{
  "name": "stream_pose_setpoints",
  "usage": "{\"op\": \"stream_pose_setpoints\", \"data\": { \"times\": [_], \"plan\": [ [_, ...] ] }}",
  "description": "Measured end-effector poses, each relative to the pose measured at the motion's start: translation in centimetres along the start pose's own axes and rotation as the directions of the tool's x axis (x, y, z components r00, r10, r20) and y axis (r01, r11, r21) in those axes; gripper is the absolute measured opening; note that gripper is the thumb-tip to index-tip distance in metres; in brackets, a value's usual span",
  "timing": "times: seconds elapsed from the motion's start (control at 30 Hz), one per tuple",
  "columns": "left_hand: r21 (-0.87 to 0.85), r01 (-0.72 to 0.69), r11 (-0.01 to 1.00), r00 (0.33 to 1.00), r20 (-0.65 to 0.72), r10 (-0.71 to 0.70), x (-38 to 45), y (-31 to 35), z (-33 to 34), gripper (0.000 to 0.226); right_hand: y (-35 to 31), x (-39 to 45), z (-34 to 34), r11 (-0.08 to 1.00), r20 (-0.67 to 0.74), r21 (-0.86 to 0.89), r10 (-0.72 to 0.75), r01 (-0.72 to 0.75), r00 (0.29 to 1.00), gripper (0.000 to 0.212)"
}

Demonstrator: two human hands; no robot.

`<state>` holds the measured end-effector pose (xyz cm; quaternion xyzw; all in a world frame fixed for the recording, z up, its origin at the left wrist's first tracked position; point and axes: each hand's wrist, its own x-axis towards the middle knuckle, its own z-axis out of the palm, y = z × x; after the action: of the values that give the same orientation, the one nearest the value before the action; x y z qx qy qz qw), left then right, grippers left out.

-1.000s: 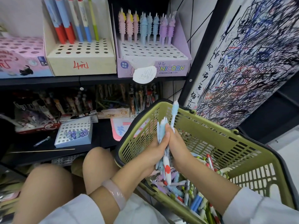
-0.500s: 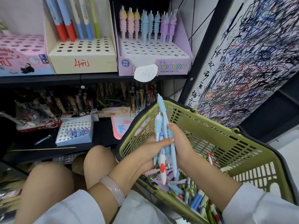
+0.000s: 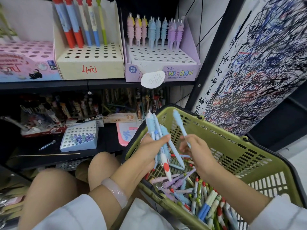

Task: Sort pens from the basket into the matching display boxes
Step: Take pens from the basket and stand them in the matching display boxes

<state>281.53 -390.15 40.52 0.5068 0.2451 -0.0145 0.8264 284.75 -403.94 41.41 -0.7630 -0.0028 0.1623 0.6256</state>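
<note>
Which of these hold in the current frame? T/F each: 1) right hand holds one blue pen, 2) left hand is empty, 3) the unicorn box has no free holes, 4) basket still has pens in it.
1) The right hand pinches a single light blue pen. True.
2) The left hand is empty. False: it grips a bunch of pens.
3) The unicorn box has no free holes. False: only its back row is filled; the front rows are open.
4) The green basket has pens in it. True.
</note>
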Motion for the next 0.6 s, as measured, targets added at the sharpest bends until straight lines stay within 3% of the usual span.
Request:
{"op": "stream_pose_setpoints", "data": {
  "times": [0.17, 0.3, 0.4, 0.5, 0.6],
  "plan": [
    [-0.062, -0.088, 0.994, 0.995, -0.046, 0.085, 0.1, 0.5, 0.3, 0.014, -0.3, -1.8, 0.1, 0.973, 0.270, -0.186, -0.085, 0.139, 0.959, 0.027],
    [-0.100, -0.062, 0.993, 0.998, 0.021, 0.064, -0.2, 1.1, -0.2, 0.018, -0.2, -1.4, -0.1, 0.884, 0.337, -0.362, -0.172, 0.296, 0.926, 0.042],
    [-0.092, -0.052, 0.994, 0.996, 0.065, 0.058, -0.5, 1.3, -0.5, 0.025, -0.1, -1.0, 0.0, 0.748, 0.344, -0.507, -0.280, 0.428, 0.896, 0.025],
    [-0.059, -0.063, 0.996, 0.994, 0.087, 0.068, -0.8, 1.7, -0.4, 0.026, -0.7, -0.7, 0.4, 0.793, 0.245, -0.437, -0.350, 0.425, 0.904, 0.034],
    [-0.026, -0.089, 0.996, 0.988, 0.126, 0.092, -1.1, 2.5, 0.0, 0.019, -1.8, -0.5, 0.9, 0.920, 0.176, -0.234, -0.277, 0.314, 0.945, 0.041]
  ]
}}
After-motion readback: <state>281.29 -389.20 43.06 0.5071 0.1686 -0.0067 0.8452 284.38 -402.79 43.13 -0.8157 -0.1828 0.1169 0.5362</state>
